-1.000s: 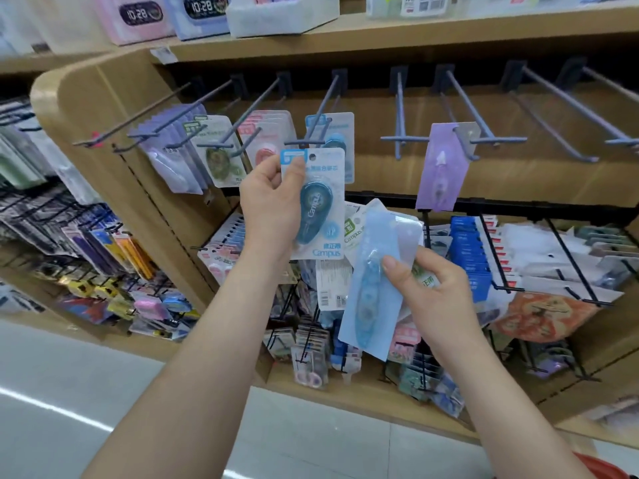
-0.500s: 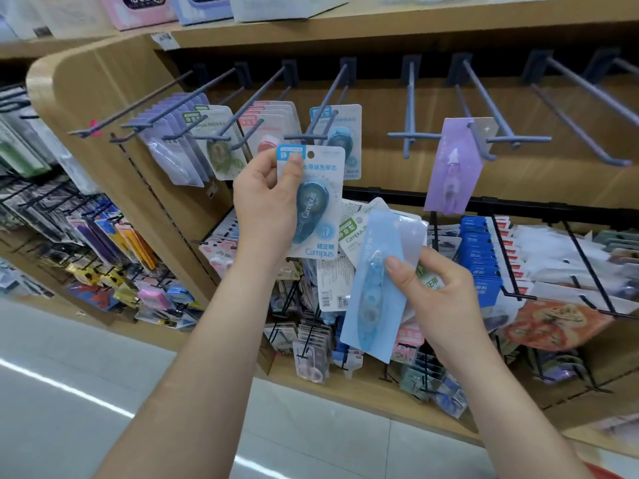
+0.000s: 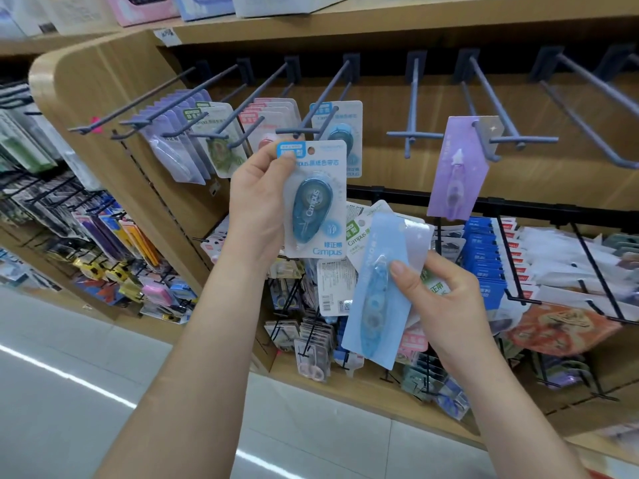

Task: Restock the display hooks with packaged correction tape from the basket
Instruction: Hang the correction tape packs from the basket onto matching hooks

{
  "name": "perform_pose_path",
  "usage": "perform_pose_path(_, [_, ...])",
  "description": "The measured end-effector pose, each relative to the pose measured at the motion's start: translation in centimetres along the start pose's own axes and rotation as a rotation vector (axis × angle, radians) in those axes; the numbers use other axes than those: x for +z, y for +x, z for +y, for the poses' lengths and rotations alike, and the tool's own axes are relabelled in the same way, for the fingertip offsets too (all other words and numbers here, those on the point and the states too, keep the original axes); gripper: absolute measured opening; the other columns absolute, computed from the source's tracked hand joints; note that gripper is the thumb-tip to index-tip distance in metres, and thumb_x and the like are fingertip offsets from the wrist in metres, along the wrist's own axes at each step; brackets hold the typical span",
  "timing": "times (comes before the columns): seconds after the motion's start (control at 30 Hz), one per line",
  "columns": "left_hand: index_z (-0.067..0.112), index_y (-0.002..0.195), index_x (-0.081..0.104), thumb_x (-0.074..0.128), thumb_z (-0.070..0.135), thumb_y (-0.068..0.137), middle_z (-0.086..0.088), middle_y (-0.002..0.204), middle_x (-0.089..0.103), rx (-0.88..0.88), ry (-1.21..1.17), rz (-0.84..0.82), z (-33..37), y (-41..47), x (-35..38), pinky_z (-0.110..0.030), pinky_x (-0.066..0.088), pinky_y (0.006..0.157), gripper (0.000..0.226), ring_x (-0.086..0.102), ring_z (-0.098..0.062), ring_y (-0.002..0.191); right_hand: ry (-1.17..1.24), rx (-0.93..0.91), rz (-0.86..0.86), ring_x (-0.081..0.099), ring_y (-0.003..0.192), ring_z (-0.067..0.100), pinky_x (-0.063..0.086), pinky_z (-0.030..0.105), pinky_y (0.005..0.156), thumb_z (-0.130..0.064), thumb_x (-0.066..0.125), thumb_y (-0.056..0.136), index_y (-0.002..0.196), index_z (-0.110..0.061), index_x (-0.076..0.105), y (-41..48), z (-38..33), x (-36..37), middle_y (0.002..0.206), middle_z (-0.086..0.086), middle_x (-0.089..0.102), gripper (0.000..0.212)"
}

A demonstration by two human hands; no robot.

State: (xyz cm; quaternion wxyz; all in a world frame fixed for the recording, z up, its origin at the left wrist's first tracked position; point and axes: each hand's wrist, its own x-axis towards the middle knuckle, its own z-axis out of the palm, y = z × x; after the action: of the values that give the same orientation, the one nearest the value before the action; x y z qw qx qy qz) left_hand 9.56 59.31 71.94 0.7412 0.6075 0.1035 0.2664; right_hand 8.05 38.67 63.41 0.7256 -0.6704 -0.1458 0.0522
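Blister card of Campus correction tape point(image 3: 316, 202) pinched in your left hand point(image 3: 257, 209) is light, bendy: hold beside its hang hole point(image 3: 311, 150); right hand point(image 3: 446, 302) clasps spare packs point(image 3: 375, 292).

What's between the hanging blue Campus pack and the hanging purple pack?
In the head view, one bare grey metal display hook stands between the hooked blue Campus correction tape pack and the purple card pack.
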Motion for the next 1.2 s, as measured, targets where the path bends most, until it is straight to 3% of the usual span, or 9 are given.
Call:
perform_pose_path(0.33, [0.013,0.091,0.061,0.05,0.01,0.102,0.011,0.069,0.068,0.109,0.239,0.051,-0.9,1.3,1.0,-0.024,0.052,0.062,0.015,0.064,-0.004,0.068,-0.01,-0.006,-0.012,0.066,0.104,0.032,0.06,0.041,0.081,-0.037,0.067,0.082,0.098,-0.035,0.075,0.3,-0.2,0.2,0.109,0.015,0.067,0.018])
perform_pose_path(0.4, [0.013,0.105,0.059,0.054,0.011,0.1,0.009,0.084,0.072,0.099,0.229,0.064,-1.2,1.3,0.9,-0.02,0.052,0.065,0.007,0.067,0.0,0.074,-0.004,-0.007,-0.007,0.065,0.105,0.033,0.058,0.051,0.083,-0.038,0.068,0.083,0.099,-0.036,0.075,0.3,-0.1,0.2,0.11,0.016,0.067,0.017])
perform_pose_path(0.47, [0.02,0.123,0.05,0.057,0.012,0.098,-0.002,0.107,0.072,0.049,0.196,0.027,-1.7,0.3,0.0,-0.025,0.055,0.072,0.027,0.069,-0.006,0.089,-0.004,-0.008,0.01,0.066,0.105,0.031,0.057,0.053,0.085,-0.041,0.071,0.085,0.099,-0.037,0.075,0.4,0.0,0.0,0.111,0.012,0.068,0.015])
perform_pose_path(0.53, [0.027,0.128,0.042,0.061,0.007,0.095,-0.006,0.109,0.071,0.035,0.203,-0.034,-2.7,-1.6,-1.3,-0.034,0.057,0.076,0.043,0.07,-0.014,0.094,0.002,-0.005,0.03,0.066,0.104,0.03,0.057,0.054,0.085,-0.045,0.071,0.085,0.098,-0.038,0.076,0.4,0.2,-0.2,0.109,0.01,0.069,0.015])
perform_pose_path(0.67, [0.032,0.115,0.056,0.069,0.003,0.089,-0.006,0.104,0.072,0.062,0.266,-0.026,-4.6,-3.7,-1.8,-0.044,0.06,0.083,0.042,0.072,-0.019,0.094,0.019,0.009,0.075,0.068,0.1,0.031,0.059,0.051,0.082,-0.041,0.067,0.08,0.094,-0.033,0.077,0.4,0.1,-0.6,0.104,0.009,0.071,0.018])
perform_pose_path(0.87, [0.05,0.108,0.063,0.074,0.019,0.086,0.004,0.11,0.072,0.132,0.398,0.131,-6.0,1.7,1.1,-0.042,0.057,0.089,0.04,0.068,-0.012,0.103,0.093,0.034,0.119,0.07,0.094,0.029,0.059,0.04,0.077,-0.037,0.067,0.08,0.085,-0.035,0.078,0.2,0.0,-1.2,0.094,0.0,0.075,0.012])
perform_pose_path(0.97, [0.036,0.123,0.061,0.07,0.019,0.09,0.011,0.104,0.068,0.097,0.455,0.101,-6.6,3.2,2.0,-0.032,0.056,0.089,0.038,0.064,0.003,0.093,0.148,0.061,0.129,0.071,0.089,0.031,0.059,0.048,0.076,-0.036,0.067,0.079,0.082,-0.037,0.077,0.1,0.0,-1.3,0.085,-0.005,0.074,0.01])
perform_pose_path(1.07, [0.04,0.122,0.055,0.064,0.024,0.094,0.02,0.106,0.054,0.159,0.588,0.103,-6.1,0.8,1.7,-0.018,0.047,0.085,0.034,0.056,0.004,0.095,0.168,0.073,0.106,0.068,0.099,0.041,0.056,0.058,0.086,-0.039,0.074,0.084,0.087,-0.034,0.078,0.0,0.1,-1.8,0.091,-0.002,0.074,0.007])
perform_pose_path(1.2, [0.047,0.104,0.06,0.064,0.051,0.088,0.016,0.115,0.057,0.101,0.729,-0.093,-6.5,-4.7,0.5,-0.027,0.044,0.095,0.016,0.052,-0.008,0.113,0.151,0.091,0.024,0.072,0.094,0.033,0.061,0.047,0.075,-0.038,0.071,0.079,0.09,-0.034,0.078,0.0,0.2,-2.5,0.096,0.001,0.076,0.014])
